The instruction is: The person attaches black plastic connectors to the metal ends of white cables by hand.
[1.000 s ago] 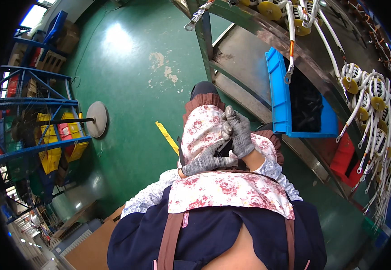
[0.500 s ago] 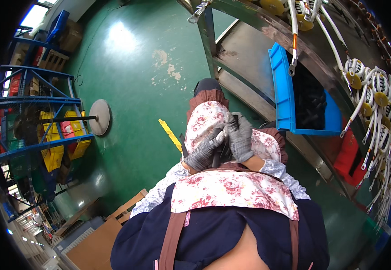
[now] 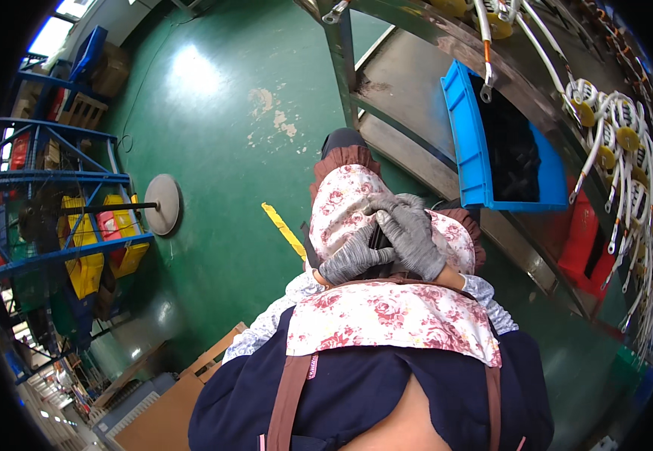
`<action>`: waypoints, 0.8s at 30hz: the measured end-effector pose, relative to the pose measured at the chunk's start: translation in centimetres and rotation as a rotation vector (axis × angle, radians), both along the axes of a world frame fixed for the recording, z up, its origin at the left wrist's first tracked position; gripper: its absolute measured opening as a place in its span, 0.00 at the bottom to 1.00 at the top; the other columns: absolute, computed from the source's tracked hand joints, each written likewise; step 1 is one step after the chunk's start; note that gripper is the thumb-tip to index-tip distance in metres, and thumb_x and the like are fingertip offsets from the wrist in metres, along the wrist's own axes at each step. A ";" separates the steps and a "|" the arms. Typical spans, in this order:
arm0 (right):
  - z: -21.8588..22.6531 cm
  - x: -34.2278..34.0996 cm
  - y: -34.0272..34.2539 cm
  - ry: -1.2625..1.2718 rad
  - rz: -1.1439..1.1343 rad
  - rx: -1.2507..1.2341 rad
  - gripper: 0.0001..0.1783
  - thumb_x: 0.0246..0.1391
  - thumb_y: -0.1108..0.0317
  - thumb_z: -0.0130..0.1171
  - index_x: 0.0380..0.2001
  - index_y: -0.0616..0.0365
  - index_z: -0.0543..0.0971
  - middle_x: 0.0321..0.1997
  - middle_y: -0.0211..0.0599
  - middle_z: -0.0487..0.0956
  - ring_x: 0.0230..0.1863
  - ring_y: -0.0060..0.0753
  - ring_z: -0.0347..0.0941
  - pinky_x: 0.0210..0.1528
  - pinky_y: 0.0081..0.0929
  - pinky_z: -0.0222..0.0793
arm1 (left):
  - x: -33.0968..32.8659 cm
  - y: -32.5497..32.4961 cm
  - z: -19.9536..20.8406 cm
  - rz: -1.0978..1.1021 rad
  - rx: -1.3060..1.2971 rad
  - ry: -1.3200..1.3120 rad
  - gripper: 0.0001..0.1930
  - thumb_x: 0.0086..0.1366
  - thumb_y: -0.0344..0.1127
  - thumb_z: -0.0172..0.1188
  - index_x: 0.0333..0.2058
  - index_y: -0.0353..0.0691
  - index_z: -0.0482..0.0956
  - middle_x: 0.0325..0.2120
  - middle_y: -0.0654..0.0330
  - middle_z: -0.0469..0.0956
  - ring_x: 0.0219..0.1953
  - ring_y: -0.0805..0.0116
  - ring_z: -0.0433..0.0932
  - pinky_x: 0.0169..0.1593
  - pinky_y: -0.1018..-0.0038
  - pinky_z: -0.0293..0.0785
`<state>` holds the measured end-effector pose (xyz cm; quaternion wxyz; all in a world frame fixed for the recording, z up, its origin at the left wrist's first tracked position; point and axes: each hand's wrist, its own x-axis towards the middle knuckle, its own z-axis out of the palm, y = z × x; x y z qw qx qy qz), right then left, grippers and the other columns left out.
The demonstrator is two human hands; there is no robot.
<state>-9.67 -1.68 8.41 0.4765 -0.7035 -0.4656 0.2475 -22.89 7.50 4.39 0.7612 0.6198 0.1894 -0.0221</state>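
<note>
Both of my hands wear grey gloves and are close together over my lap. Between them is a small dark piece (image 3: 378, 239), mostly covered by the gloves, so its kind cannot be made out. My left hand (image 3: 347, 259) is curled round its left side, with the thumb pointing toward the right hand. From the other side my right hand (image 3: 412, 239) closes over the piece, fingers bent and thumb laid along it. Under the hands lies a white apron (image 3: 349, 188) with red flowers and a brown frill.
On the right, a blue bin (image 3: 465, 150) of black pieces stands on a metal rack (image 3: 398, 128). White cables (image 3: 593, 161) with ring terminals hang beyond it. A red bin (image 3: 578, 244) is lower down. Blue shelving (image 3: 56, 179) and a round stand base (image 3: 163, 204) are on the left.
My right hand has turned and its fingers have folded lower over the dark piece. My left hand has opened out a little and shifted slightly right. The view has moved slightly.
</note>
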 end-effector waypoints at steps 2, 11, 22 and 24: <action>0.2 0.7 -0.7 0.123 0.029 0.020 0.12 0.61 0.64 0.50 0.39 0.55 0.80 0.41 0.32 0.78 0.46 0.28 0.70 0.55 0.29 0.59 | -0.2 -0.1 0.3 -0.015 0.002 0.007 0.37 0.56 0.44 0.66 0.60 0.37 0.60 0.51 0.55 0.70 0.52 0.64 0.68 0.57 0.70 0.64; 0.6 3.0 -1.6 1.148 -0.220 0.242 0.11 0.60 0.66 0.55 0.41 0.60 0.79 0.32 0.23 0.77 0.29 0.08 0.66 0.32 0.08 0.62 | -1.5 -0.3 3.1 0.092 -0.683 -0.047 0.30 0.61 0.40 0.62 0.58 0.40 0.60 0.39 0.61 0.75 0.43 0.69 0.75 0.47 0.70 0.73; 1.5 -0.6 -2.1 0.185 -0.041 0.232 0.21 0.52 0.67 0.62 0.49 0.60 0.74 0.51 0.37 0.75 0.48 0.31 0.74 0.50 0.28 0.70 | -0.6 0.2 3.7 -0.094 -0.300 0.020 0.46 0.49 0.34 0.72 0.62 0.36 0.53 0.50 0.58 0.68 0.55 0.66 0.68 0.56 0.73 0.66; 1.5 0.4 -1.4 0.368 0.257 0.225 0.21 0.57 0.58 0.56 0.50 0.58 0.74 0.51 0.39 0.75 0.51 0.34 0.71 0.55 0.32 0.65 | -0.7 -0.1 3.8 -0.100 -0.255 -0.028 0.42 0.49 0.33 0.72 0.60 0.37 0.56 0.51 0.58 0.68 0.55 0.66 0.67 0.57 0.71 0.66</action>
